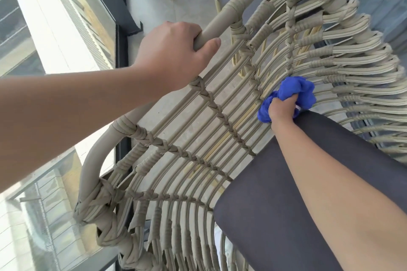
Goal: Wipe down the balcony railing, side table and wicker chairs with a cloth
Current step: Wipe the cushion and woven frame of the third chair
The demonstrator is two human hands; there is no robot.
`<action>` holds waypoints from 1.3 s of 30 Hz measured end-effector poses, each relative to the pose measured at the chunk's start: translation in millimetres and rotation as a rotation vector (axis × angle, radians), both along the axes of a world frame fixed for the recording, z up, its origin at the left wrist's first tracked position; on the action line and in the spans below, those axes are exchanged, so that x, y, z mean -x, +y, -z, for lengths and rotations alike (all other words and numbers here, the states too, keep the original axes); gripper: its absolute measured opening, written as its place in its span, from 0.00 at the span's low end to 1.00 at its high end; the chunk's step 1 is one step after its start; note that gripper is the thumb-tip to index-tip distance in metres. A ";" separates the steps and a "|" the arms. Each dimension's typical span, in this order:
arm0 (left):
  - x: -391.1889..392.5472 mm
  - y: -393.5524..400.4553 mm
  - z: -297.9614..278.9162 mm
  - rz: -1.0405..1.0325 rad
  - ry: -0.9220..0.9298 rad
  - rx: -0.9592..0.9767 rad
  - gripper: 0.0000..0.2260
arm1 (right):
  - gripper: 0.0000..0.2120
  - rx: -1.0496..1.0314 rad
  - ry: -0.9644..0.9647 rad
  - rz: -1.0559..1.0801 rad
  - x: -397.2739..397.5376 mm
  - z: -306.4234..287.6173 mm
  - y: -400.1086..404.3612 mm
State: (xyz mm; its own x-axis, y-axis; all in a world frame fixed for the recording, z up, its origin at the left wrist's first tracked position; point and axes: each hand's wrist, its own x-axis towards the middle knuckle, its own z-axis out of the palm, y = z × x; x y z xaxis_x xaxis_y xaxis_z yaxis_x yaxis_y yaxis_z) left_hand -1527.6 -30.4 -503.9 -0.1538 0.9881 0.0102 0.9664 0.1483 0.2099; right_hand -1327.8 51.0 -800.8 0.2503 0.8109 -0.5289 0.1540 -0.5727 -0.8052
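Right hand [280,109]: fingers curled tight round a bunched bright-blue cloth [290,94], which was pressed against the inner strands of the backrest, just above the cushion edge.

Left hand [174,50]: wrapped round the smooth beige tube rim [222,21], well to the left of the cloth, steadying the seat.

Beige woven wicker chair [198,138]: curved ribs fanned outward from the right hand, knotted in braided rows.

Dark grey seat cushion [297,193]: lay directly below the right hand, under its forearm.

Glass balcony railing with dark frame [121,50]: stood beyond the left hand.

Handling note, as judgement: the wipe would go best along each rib rather than across, the cloth worked into the braids, the rim grip kept firm.
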 end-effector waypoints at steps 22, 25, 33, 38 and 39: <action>-6.5 -5.1 -2.9 -0.039 0.038 -0.001 0.22 | 0.30 0.013 0.089 -0.154 51.9 3.6 -164.6; -7.2 -5.6 -3.0 -0.035 0.045 -0.002 0.22 | 0.30 0.020 0.111 -0.199 57.8 3.1 -187.3; -6.1 -4.3 -2.8 -0.037 0.052 -0.002 0.22 | 0.28 0.093 0.200 -0.264 87.6 -1.0 -279.5; -3.8 -3.7 -0.8 -0.032 0.060 -0.010 0.22 | 0.29 0.160 0.233 -0.256 99.7 -12.7 -322.7; -3.0 -3.4 -0.3 -0.031 0.059 -0.012 0.22 | 0.29 0.158 0.236 -0.270 99.5 -13.5 -324.7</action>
State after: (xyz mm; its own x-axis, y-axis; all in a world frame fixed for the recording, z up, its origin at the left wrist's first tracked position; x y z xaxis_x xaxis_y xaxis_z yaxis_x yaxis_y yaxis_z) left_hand -1524.6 -33.7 -503.6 -0.1828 0.9826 0.0319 0.9723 0.1759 0.1542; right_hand -1427.3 -273.8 -787.2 -0.1042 0.7348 -0.6702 0.1376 -0.6567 -0.7415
